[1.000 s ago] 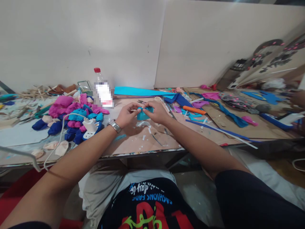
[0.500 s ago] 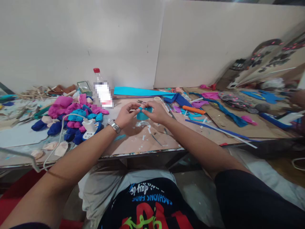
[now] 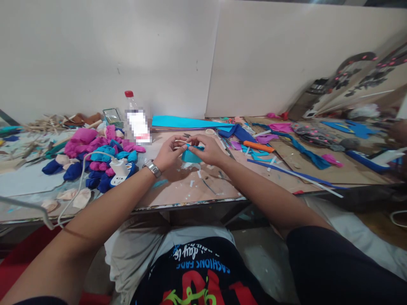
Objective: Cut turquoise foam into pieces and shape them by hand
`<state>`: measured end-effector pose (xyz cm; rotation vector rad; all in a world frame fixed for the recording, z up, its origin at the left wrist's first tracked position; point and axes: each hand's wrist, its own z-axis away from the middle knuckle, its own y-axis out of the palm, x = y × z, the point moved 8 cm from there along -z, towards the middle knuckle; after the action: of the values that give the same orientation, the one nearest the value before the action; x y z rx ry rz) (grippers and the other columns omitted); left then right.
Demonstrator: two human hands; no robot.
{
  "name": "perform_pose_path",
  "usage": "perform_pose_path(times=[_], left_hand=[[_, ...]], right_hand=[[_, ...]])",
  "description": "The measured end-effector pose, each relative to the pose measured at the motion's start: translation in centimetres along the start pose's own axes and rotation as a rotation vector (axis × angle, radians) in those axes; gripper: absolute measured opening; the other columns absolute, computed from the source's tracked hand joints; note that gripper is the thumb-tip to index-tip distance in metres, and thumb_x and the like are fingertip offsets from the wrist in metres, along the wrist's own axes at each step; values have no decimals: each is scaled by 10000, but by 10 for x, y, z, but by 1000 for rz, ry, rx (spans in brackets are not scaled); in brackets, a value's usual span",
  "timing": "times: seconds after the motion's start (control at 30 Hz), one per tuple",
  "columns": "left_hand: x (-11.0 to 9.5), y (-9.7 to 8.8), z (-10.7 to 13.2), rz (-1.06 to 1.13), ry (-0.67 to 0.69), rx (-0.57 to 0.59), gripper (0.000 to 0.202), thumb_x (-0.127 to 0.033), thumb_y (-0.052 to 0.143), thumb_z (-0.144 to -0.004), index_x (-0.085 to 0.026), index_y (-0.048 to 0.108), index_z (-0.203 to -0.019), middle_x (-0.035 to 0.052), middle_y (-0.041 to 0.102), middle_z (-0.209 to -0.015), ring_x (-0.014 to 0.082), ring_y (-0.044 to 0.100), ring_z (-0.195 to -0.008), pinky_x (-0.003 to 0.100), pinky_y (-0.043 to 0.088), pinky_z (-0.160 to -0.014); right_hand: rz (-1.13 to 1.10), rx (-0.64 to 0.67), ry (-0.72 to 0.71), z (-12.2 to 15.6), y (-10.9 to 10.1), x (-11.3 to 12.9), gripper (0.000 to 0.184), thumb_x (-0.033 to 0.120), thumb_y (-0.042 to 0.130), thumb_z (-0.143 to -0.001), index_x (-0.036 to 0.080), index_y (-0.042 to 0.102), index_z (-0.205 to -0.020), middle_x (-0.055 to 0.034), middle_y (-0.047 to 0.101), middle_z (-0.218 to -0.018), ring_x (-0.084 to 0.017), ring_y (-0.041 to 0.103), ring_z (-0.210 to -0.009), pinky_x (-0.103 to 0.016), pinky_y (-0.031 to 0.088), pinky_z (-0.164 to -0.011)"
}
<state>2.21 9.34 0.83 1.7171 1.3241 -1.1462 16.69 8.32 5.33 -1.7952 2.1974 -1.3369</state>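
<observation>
A small piece of turquoise crepe paper (image 3: 191,156) is pinched along its top edge between my two hands, above the middle of the table. My left hand (image 3: 172,152), with a metal watch on the wrist, closes thumb and fingers on its left side. From the right, my right hand (image 3: 207,149) grips the other side, thumb toward the left thumb. The paper's lower part hangs free below the thumbs. Fingers hide its upper part. Small white scraps and a dark thin strip (image 3: 208,185) lie on the table just below.
Pink and blue bundles (image 3: 104,156) crowd the left, beside a white power socket (image 3: 120,171) with a cable. A red-capped bottle (image 3: 129,99) stands behind. A long bright blue strip (image 3: 190,122) lies by the wall. An orange roll (image 3: 259,146) and paper strips lie to the right.
The turquoise paper has shifted slightly and more of its lower part shows, spread wider below my thumbs. My fingers have moved a little; both hands stay in the same place.
</observation>
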Motion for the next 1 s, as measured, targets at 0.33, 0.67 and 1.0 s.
perform_pose_path(times=[0.33,0.67,1.0], left_hand=[[2,4,2,64,-35,54,500,-452,826,-800,-187,573,-1141,63,741,-991,178,703,-922,318,528,-835],[4,12,5,-69,-49,133,527,-380,832,-788,-201,568,-1208,22,729,-955,114,641,-757,235,467,-684],[2,12,5,-166,-6,100,435,-238,782,-772,-188,591,-1160,33,700,-1023,132,640,-849,242,470,-718]], right_hand=[[-13,85,-109,2,8,5,247,411,591,-989,219,703,-1099,-77,651,-1028,-209,615,-900,-372,515,-818],[-9,-22,18,1,0,-9,232,361,606,-945,180,691,-1064,-72,699,-980,-203,601,-856,-354,488,-806],[-24,-83,80,2,-5,-12,256,395,621,-939,181,698,-1057,-73,717,-986,-203,612,-854,-361,494,-808]])
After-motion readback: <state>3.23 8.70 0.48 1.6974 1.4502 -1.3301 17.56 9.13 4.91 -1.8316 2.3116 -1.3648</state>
